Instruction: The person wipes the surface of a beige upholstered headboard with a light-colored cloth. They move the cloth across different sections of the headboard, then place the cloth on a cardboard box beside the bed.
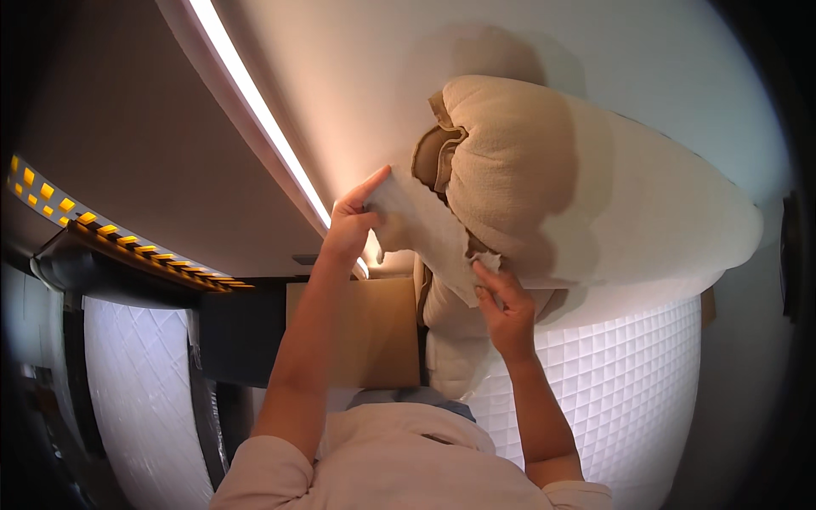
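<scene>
A thin off-white piece of cloth (422,223) with ragged edges stretches between my two hands; I cannot tell exactly what fabric it is. My left hand (350,223) grips its upper left end, thumb and fingers closed on it. Lower down on the right, my right hand (507,308) pinches the other end near a crumpled corner. Just beyond the cloth lies a thick rolled cream blanket (510,161), its brown inner layer showing at the left end. The cloth partly covers the roll's near left edge.
Beneath the roll stands a white quilted mattress (612,365). A cardboard box (374,331) is to its left, beside a dark panel (245,331). A bright light strip (259,106) runs along the upper left. Another white padded piece (140,382) stands at the far left.
</scene>
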`<state>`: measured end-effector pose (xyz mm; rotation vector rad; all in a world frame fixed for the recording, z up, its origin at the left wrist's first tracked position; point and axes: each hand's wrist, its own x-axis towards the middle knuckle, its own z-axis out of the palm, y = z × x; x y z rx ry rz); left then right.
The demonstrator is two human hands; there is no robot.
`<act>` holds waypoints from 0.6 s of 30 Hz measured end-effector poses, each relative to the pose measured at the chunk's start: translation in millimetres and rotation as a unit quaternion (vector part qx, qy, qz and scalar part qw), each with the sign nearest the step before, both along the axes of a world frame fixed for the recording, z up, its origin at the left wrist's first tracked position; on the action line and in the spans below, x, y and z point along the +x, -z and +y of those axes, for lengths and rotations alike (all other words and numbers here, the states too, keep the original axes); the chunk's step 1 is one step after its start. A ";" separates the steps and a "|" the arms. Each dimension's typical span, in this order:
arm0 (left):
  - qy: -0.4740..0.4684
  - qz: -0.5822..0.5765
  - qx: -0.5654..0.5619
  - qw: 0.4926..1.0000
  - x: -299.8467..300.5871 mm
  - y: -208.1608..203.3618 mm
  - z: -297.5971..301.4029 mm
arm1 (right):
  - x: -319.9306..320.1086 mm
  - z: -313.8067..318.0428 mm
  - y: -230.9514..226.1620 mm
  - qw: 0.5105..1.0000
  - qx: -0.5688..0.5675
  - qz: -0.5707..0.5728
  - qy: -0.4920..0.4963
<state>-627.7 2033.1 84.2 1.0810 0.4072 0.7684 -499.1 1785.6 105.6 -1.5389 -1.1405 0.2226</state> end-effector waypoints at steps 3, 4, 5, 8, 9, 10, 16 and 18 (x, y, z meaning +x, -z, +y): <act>0.011 0.024 -0.042 0.999 -7.8 38.0 -8.2 | -14.6 -12.4 33.4 0.995 -0.095 0.028 0.012; 0.005 0.039 -0.048 0.998 -10.1 44.7 -6.1 | -16.4 -11.7 34.2 0.995 -0.089 0.027 0.026; 0.011 0.031 -0.045 0.998 -10.4 45.0 -1.4 | -18.8 -9.8 34.4 0.995 -0.085 0.026 0.040; 0.013 -0.007 -0.029 0.999 -2.0 35.3 20.5 | -22.7 6.5 17.2 0.996 -0.030 -0.023 0.082; 0.006 -0.032 -0.022 0.999 8.2 19.0 22.7 | -22.7 10.4 6.5 0.994 -0.007 -0.048 0.097; -0.002 -0.054 -0.014 0.998 16.0 3.7 24.3 | -23.5 12.5 -2.0 0.992 0.001 -0.062 0.111; -0.008 -0.100 -0.022 0.995 33.8 10.8 32.8 | -38.6 31.7 -17.2 0.983 0.043 -0.130 0.122; 0.017 -0.041 -0.069 0.997 37.1 46.6 25.0 | -45.4 30.2 -2.2 0.985 0.012 -0.119 0.123</act>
